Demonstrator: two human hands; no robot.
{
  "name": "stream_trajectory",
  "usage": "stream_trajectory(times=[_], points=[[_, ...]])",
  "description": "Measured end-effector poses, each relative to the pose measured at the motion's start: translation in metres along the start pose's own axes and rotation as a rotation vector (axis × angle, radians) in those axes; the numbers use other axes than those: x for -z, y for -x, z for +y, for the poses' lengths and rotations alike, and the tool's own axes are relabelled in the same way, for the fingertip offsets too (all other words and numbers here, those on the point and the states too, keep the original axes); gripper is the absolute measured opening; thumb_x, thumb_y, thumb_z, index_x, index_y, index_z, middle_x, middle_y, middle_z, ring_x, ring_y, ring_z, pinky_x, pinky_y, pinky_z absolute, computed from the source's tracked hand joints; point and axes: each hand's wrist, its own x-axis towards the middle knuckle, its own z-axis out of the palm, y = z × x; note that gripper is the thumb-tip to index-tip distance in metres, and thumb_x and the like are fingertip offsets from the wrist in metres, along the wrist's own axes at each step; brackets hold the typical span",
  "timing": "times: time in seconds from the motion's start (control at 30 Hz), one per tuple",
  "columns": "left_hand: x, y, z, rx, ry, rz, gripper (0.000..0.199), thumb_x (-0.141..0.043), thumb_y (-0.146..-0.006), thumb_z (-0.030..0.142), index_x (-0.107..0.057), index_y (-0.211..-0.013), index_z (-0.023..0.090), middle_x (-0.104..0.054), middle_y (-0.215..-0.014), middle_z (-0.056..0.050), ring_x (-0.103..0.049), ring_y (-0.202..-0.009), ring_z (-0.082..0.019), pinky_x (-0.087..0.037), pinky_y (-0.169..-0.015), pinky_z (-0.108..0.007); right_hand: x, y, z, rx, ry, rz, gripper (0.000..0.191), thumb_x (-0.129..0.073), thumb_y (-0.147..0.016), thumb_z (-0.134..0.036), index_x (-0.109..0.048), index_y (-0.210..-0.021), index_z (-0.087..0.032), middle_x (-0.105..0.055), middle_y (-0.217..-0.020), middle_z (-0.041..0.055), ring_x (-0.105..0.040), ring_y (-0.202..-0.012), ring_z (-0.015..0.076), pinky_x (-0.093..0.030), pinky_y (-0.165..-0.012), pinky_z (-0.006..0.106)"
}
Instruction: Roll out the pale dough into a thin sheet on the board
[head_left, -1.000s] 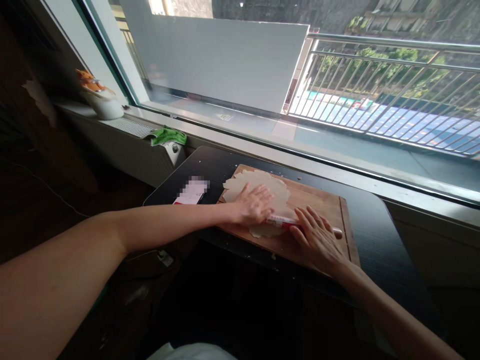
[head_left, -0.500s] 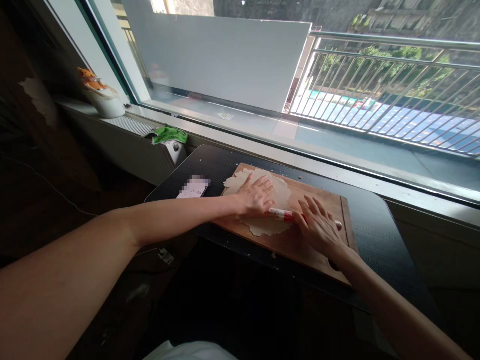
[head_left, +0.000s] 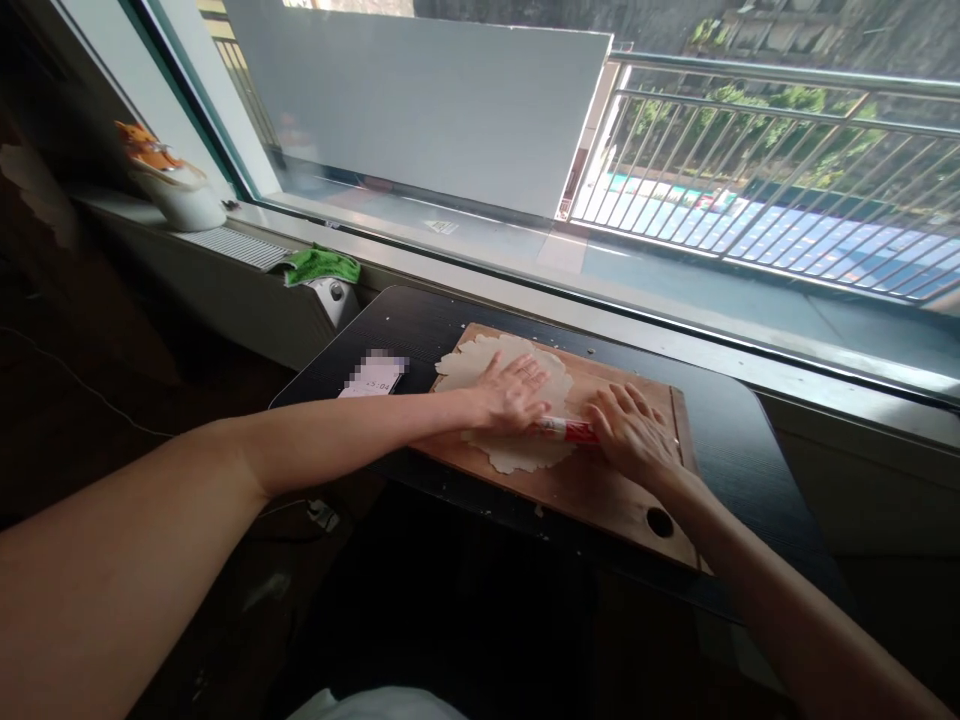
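A flat sheet of pale dough (head_left: 517,455) with ragged edges covers the left part of a wooden board (head_left: 577,495). Across the dough lies a red and white roller (head_left: 574,430), mostly covered by my hands. My left hand (head_left: 514,392) rests over its left part, palm down, fingers spread above the dough. On the right part lies my right hand (head_left: 634,430), palm down with its fingers stretched out.
The board sits on a black table (head_left: 739,470). A phone (head_left: 373,376) lies on the table's left side. Beyond are a radiator with a green cloth (head_left: 322,264), a white pot (head_left: 184,198) and a large window. A cable plug (head_left: 322,515) hangs below.
My right hand has shifted slightly on the roller, whose right end is now hidden and whose red part shows more. The whole view has moved a little, so the hole in the board shows fully.
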Motion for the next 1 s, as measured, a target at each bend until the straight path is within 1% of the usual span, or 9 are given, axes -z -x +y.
stream_trajectory(times=[0.1,0.23,0.3,0.47,0.53,0.6,0.77,0.83,1.0], points=[[-0.006,0.007,0.004,0.034,0.01,0.01,0.062,-0.033,-0.102,0.045,-0.041,-0.152,0.01,-0.035,-0.161,-0.017,-0.029,-0.149,-0.035,-0.021,-0.12,-0.056,0.0,-0.004,-0.003,-0.007,0.009,0.018,0.054,-0.025,-0.101,-0.042,-0.058,-0.137,-0.019,-0.052,-0.15,0.0138,-0.041,-0.142,0.0315,-0.043,-0.108,0.052],[-0.019,0.042,0.028,-0.183,0.054,0.009,0.06,-0.033,-0.102,0.047,-0.034,-0.156,0.019,-0.033,-0.163,-0.012,-0.024,-0.152,-0.03,-0.014,-0.121,-0.058,-0.011,0.046,0.011,0.109,0.008,0.062,0.061,-0.026,-0.101,-0.047,-0.047,-0.148,-0.013,-0.05,-0.152,0.0161,-0.038,-0.144,0.0309,-0.037,-0.114,0.052],[-0.017,0.042,0.03,-0.222,0.051,0.033,0.06,-0.035,-0.101,0.049,-0.036,-0.155,0.021,-0.033,-0.163,-0.011,-0.023,-0.152,-0.029,-0.012,-0.122,-0.057,-0.014,0.055,0.015,0.114,0.001,0.084,0.063,-0.027,-0.101,-0.048,-0.042,-0.152,-0.015,-0.047,-0.155,0.0152,-0.037,-0.145,0.03,-0.035,-0.115,0.052],[0.0,-0.002,0.003,-0.041,0.015,0.059,0.058,-0.035,-0.1,0.047,-0.043,-0.149,0.018,-0.041,-0.158,-0.013,-0.029,-0.149,-0.032,-0.014,-0.121,-0.054,-0.006,-0.002,0.004,-0.072,-0.016,0.006,0.061,-0.022,-0.102,-0.045,-0.045,-0.15,-0.015,-0.044,-0.157,0.0145,-0.035,-0.146,0.0308,-0.039,-0.112,0.052],[0.002,-0.005,0.001,0.018,0.013,0.065,0.057,-0.033,-0.1,0.042,-0.043,-0.149,0.014,-0.041,-0.158,-0.016,-0.03,-0.148,-0.034,-0.016,-0.121,-0.054,-0.003,-0.015,0.001,-0.087,-0.029,0.003,0.062,-0.021,-0.102,-0.044,-0.046,-0.15,-0.014,-0.045,-0.156,0.0155,-0.036,-0.146,0.0315,-0.04,-0.111,0.052],[-0.004,0.009,0.009,0.003,0.024,0.053,0.057,-0.031,-0.101,0.04,-0.042,-0.15,0.014,-0.039,-0.159,-0.016,-0.029,-0.149,-0.033,-0.016,-0.121,-0.055,-0.005,-0.001,0.004,-0.028,-0.031,0.039,0.061,-0.022,-0.102,-0.045,-0.045,-0.15,-0.015,-0.047,-0.155,0.0152,-0.036,-0.146,0.0318,-0.041,-0.11,0.053],[-0.016,0.049,0.036,-0.217,0.05,0.002,0.064,-0.036,-0.101,0.05,-0.032,-0.156,0.018,-0.029,-0.165,-0.011,-0.02,-0.153,-0.029,-0.009,-0.123,-0.056,-0.015,0.061,0.017,0.115,-0.029,0.11,0.061,-0.027,-0.101,-0.048,-0.044,-0.151,-0.017,-0.052,-0.15,0.0134,-0.038,-0.145,0.0303,-0.036,-0.114,0.053],[-0.011,0.038,0.028,-0.201,0.038,-0.009,0.065,-0.036,-0.1,0.051,-0.034,-0.154,0.016,-0.03,-0.164,-0.013,-0.021,-0.153,-0.03,-0.008,-0.123,-0.056,-0.013,0.051,0.015,0.07,-0.038,0.096,0.061,-0.028,-0.101,-0.048,-0.047,-0.149,-0.016,-0.051,-0.152,0.0138,-0.036,-0.146,0.0308,-0.035,-0.115,0.053],[0.009,-0.009,-0.007,-0.038,0.007,0.099,0.058,-0.043,-0.098,0.045,-0.046,-0.146,0.014,-0.046,-0.155,-0.014,-0.029,-0.148,-0.035,-0.01,-0.122,-0.056,0.002,-0.027,-0.001,-0.157,-0.081,-0.016,0.059,-0.022,-0.102,-0.046,-0.05,-0.147,-0.02,-0.049,-0.154,0.0113,-0.038,-0.145,0.0315,-0.039,-0.113,0.053]])
